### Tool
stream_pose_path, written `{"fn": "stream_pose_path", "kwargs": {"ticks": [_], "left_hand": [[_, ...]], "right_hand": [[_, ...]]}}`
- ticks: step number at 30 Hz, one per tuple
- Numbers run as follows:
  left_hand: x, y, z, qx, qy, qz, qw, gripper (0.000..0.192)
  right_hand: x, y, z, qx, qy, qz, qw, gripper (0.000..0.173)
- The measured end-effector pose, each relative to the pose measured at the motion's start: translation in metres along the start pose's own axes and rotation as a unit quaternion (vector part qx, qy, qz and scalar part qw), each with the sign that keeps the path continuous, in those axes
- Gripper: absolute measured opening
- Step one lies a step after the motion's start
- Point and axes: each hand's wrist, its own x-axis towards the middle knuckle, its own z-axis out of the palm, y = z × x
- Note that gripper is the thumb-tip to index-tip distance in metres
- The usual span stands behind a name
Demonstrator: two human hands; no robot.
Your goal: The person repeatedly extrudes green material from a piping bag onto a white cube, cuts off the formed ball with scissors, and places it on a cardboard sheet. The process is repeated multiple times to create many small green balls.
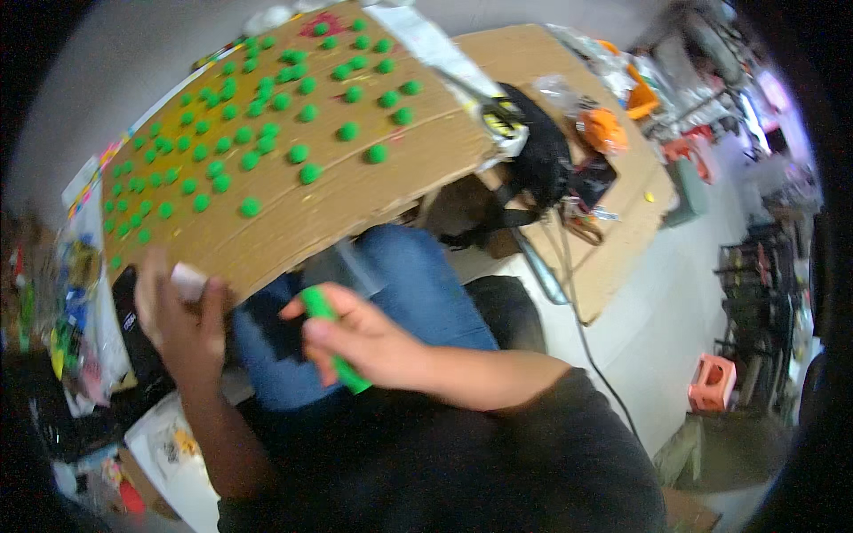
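My right hand [360,340] grips a bright green stick-like object [352,376], held slanting above my lap, its end poking out past the fingers. At the near left edge of a cardboard sheet [346,206], my left hand [183,326] is blurred, with a small pale piece [188,282] between thumb and fingers; what it is, I cannot make out. Several small green balls [298,154] are spread over the cardboard, which carries yellow and pink stains.
Right of the cardboard lie scissors [496,106], a black bag [540,146] and an orange bundle [603,130] on a second cardboard-covered surface [620,266]. A cable [586,346] trails down to the floor. A pink stool [712,383] stands farther right. Coloured plastic packets [76,326] crowd the left.
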Motion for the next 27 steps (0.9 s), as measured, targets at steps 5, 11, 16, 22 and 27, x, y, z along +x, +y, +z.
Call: {"fn": "stream_pose_path", "kwargs": {"ticks": [5, 11, 16, 22, 27], "left_hand": [[-0.020, -0.043, 0.007, 0.016, -0.026, 0.034, 0.999, 0.040], [-0.041, 0.014, 0.005, -0.657, -0.090, -0.235, 0.711, 0.049], [-0.062, 0.042, 0.004, -0.796, -0.222, -0.239, 0.509, 0.051], [-0.071, 0.043, 0.005, -0.796, -0.239, -0.236, 0.504, 0.052], [-0.069, 0.044, -0.001, -0.724, -0.270, -0.153, 0.615, 0.053]], "right_hand": [[-0.018, -0.014, -0.016, -0.006, 0.024, 0.018, 1.000, 0.043], [-0.023, -0.029, -0.009, -0.116, 0.050, -0.085, 0.988, 0.030], [-0.024, -0.036, -0.010, -0.536, 0.081, -0.285, 0.791, 0.027], [-0.028, -0.044, 0.000, -0.630, 0.056, -0.294, 0.717, 0.026], [-0.026, -0.043, 0.002, -0.643, 0.059, -0.332, 0.687, 0.023]]}}
